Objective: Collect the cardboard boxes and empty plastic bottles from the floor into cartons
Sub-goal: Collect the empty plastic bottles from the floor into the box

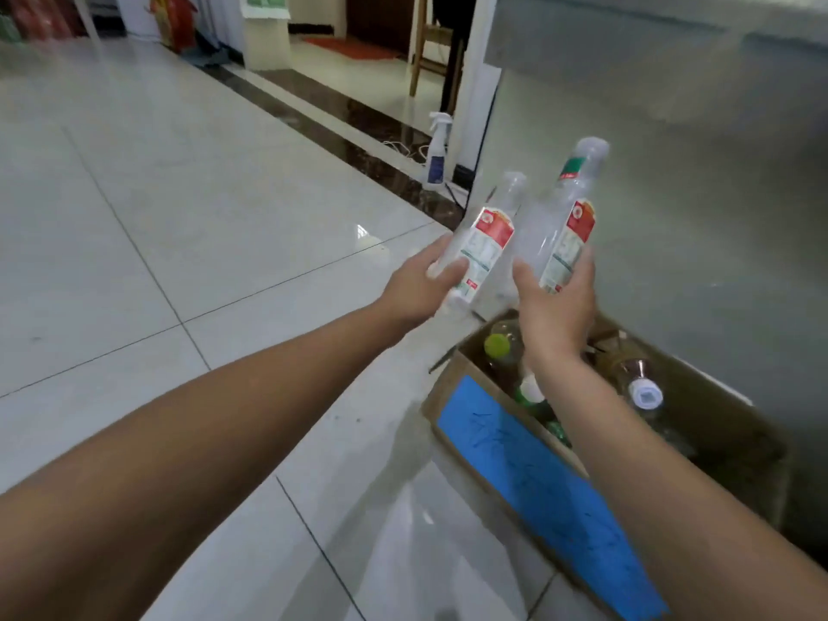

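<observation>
My left hand (423,286) grips a clear empty plastic bottle (486,237) with a red and white label, its base pointing up and away. My right hand (558,302) grips a second, longer clear bottle (567,208) with the same label, tilted the same way. Both bottles are held side by side just above the far end of an open cardboard carton (726,445) with a blue sheet (546,490) on its near flap. Inside the carton lie several bottles, one with a yellow-green cap (496,346) and one with a white cap (645,394).
A grey metal cabinet (672,172) stands right behind the carton. A white spray bottle (437,152) stands on the dark floor strip by a white post. A wooden stool (432,47) is further back. Glossy white floor tiles (179,217) stretch to the left.
</observation>
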{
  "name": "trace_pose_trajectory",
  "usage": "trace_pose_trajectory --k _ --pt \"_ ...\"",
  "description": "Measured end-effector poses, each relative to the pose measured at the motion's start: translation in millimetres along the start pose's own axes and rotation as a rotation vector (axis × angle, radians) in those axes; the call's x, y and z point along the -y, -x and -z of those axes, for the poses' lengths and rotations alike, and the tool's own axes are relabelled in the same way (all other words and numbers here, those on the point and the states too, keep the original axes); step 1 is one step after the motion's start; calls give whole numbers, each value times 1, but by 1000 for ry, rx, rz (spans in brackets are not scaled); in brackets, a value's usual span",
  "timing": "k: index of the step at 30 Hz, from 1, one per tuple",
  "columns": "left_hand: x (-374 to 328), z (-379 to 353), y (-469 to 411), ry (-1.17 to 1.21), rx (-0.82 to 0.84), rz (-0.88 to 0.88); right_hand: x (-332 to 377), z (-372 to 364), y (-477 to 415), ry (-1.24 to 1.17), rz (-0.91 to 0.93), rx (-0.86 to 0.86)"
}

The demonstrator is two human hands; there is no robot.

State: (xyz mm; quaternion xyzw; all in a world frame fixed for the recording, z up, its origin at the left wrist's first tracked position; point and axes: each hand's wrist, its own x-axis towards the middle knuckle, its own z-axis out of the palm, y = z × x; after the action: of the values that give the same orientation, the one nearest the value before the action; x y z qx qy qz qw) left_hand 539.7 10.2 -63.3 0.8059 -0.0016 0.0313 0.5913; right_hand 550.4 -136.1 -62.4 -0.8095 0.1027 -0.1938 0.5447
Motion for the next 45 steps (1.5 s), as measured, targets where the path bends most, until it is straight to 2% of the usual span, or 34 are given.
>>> trace_pose_trajectory --k 5,9,13,19,24,27,32,34,36,40,42,45 --pt "-21 -97 -17 -443 57 -46 -36 73 -27 191 -233 -167" --pt "-37 -148 -4 -561 34 -77 -60 121 -34 272 -300 -320" --pt "-48 -176 11 -741 14 -170 -84 160 -17 389 -325 -405" --pt "-46 -185 19 -906 -35 -248 -126 152 26 667 -398 -142" --pt "-39 -172 11 -988 -64 -169 -135 148 31 715 -487 -79" --pt "-40 -173 8 -1059 -36 -196 -132 151 28 695 -487 -87" --pt "-41 -183 0 -1091 8 -239 -125 154 19 727 -507 0" --pt "-39 -183 -1 -1030 28 -247 -125 151 17 834 -460 -25" --pt "-38 -178 0 -950 32 -256 -123 148 16 943 -319 -101" --pt "-26 -154 0 -870 -18 -315 -102 135 -3 787 -15 -191" --pt "-17 -134 -4 -880 -39 -310 -82 120 -15 731 145 -94" --pt "0 -98 -9 -961 -80 -245 -50 87 -29 809 369 144"
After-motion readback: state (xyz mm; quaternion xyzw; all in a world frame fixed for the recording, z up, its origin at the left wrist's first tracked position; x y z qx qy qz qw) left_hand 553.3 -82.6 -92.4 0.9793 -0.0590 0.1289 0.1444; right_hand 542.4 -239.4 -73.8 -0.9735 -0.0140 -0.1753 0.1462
